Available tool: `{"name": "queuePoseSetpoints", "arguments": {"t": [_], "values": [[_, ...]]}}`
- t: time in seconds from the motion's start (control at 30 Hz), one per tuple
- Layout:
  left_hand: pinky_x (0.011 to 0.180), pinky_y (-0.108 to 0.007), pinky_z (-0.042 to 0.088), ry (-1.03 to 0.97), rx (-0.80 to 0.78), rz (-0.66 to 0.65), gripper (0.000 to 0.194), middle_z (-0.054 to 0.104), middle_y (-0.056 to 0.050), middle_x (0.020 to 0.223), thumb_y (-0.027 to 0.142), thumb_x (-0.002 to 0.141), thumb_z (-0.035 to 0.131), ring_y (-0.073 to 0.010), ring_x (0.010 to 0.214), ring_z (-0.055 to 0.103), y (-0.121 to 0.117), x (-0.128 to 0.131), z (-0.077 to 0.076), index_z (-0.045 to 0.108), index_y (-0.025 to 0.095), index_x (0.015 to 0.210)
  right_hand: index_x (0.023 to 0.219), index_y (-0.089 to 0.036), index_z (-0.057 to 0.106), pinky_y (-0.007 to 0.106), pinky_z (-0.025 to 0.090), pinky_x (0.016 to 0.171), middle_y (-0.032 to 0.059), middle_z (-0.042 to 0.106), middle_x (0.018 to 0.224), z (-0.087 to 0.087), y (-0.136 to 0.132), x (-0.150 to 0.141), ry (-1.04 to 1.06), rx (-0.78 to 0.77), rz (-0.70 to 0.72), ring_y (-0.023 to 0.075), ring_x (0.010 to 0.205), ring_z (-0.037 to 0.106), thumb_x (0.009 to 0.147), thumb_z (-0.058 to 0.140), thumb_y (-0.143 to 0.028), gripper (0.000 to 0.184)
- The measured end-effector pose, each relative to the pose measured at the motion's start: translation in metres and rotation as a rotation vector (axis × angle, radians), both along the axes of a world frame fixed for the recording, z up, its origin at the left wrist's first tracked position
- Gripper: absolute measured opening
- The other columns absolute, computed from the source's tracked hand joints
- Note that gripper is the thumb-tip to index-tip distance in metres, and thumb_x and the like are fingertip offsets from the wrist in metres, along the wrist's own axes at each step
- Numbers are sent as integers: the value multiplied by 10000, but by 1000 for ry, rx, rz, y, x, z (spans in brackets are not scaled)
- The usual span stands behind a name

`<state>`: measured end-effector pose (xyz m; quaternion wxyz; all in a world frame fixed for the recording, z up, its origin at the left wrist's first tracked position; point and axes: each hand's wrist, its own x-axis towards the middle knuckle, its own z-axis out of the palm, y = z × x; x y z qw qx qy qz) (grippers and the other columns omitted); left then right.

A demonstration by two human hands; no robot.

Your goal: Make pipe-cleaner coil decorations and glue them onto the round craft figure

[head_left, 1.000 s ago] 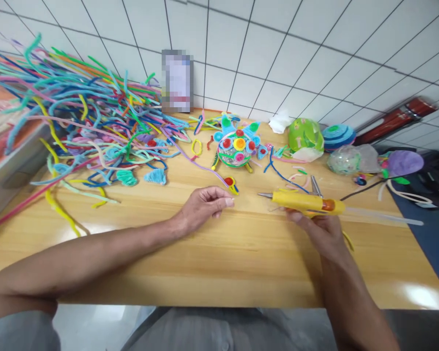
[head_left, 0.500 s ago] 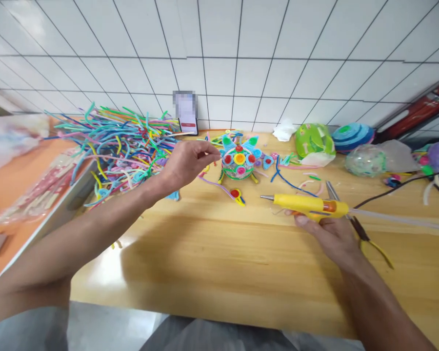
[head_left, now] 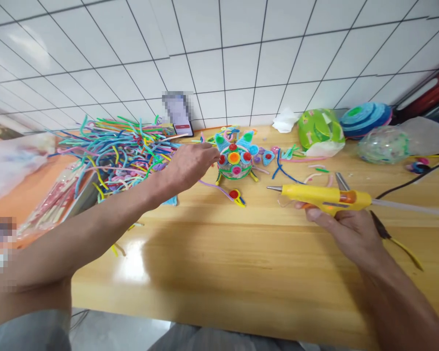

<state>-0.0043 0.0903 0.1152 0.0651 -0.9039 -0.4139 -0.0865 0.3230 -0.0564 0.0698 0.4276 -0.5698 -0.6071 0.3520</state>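
My right hand [head_left: 354,231] is wrapped round a yellow hot glue gun [head_left: 322,197], its metal nozzle aimed left over the table. A glue stick [head_left: 406,207] sticks out of its rear. My left hand [head_left: 192,165] is pinched, fingertips at the left side of a round pipe-cleaner figure [head_left: 234,163]; whatever they hold is hidden. The figure has blue and green ears, coloured coils on its front and yellow feet. Before it lies a red and yellow pipe-cleaner coil [head_left: 235,195].
A heap of pipe cleaners [head_left: 120,146] spreads at the left, near a phone [head_left: 181,119] against the tiled wall. Pliers [head_left: 382,226] lie beyond my right hand. A green packet [head_left: 320,131], a blue coiled ball [head_left: 366,119] and a clear ball [head_left: 382,145] stand back right.
The camera view has shifted a little. My left hand has turned palm-down, its fingertips staying beside the figure. My right hand still holds the glue gun, slightly farther right in view.
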Motion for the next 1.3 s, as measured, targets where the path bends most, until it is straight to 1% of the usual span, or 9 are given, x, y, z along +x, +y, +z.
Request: {"name": "queuePoseSetpoints", "arguments": {"t": [0.13,0.27,0.37,0.53,0.73,0.87,1.07,1.17,1.3], "values": [[640,-299,398,16,19,6,323,710,-101,875,275,1030,458,-196,767,634,-1,1,-1,751,152,967,841,-231,771,391,605,894,70,797,910,0,0,-1,-12,5,9,276,921,740,855,724,-528,301],[636,-303,392,37,8,22,321,706,-103,874,260,1027,450,-204,785,637,1,3,-2,741,148,953,829,-227,783,393,629,844,72,801,876,1,0,-1,-21,-22,23,290,907,755,835,729,-545,323],[634,-302,382,56,3,28,323,703,-104,881,238,1024,436,-204,790,636,1,2,-3,739,149,956,849,-230,795,405,623,877,71,804,894,0,0,0,-42,-5,28,293,923,754,848,717,-544,324],[623,-304,364,67,-3,33,316,700,-106,877,232,1019,439,-203,775,628,1,1,-4,734,148,946,845,-235,795,407,630,875,62,802,889,-1,2,-1,-27,-3,30,281,897,749,849,726,-530,303],[655,-305,396,45,-35,39,319,704,-115,875,240,1025,445,-205,786,635,3,3,-5,743,142,968,837,-252,802,407,635,876,57,808,879,-3,2,1,-40,17,25,285,899,758,842,735,-485,242],[684,-309,421,22,-57,40,324,717,-125,910,249,1032,449,-215,816,654,2,4,-7,754,144,1000,833,-246,804,396,642,840,61,812,876,-4,2,1,-68,36,30,292,903,765,834,742,-477,239],[663,-306,395,63,-16,35,321,734,-125,931,238,1036,453,-219,819,671,0,4,-7,759,143,1034,865,-234,802,360,644,804,65,819,914,-5,2,1,-48,22,39,275,894,771,859,719,-467,247],[679,-305,409,61,-28,47,304,738,-122,937,243,1031,471,-215,823,669,-1,5,-6,760,148,1036,872,-230,808,370,644,801,71,818,919,-6,2,1,-62,18,41,281,892,769,857,719,-485,270],[674,-312,415,67,-44,64,309,737,-124,931,248,1028,470,-224,826,669,-3,8,-3,761,143,1022,891,-227,814,353,641,798,74,819,925,-7,1,1,-21,1,40,274,892,773,854,737,-478,266]]}}
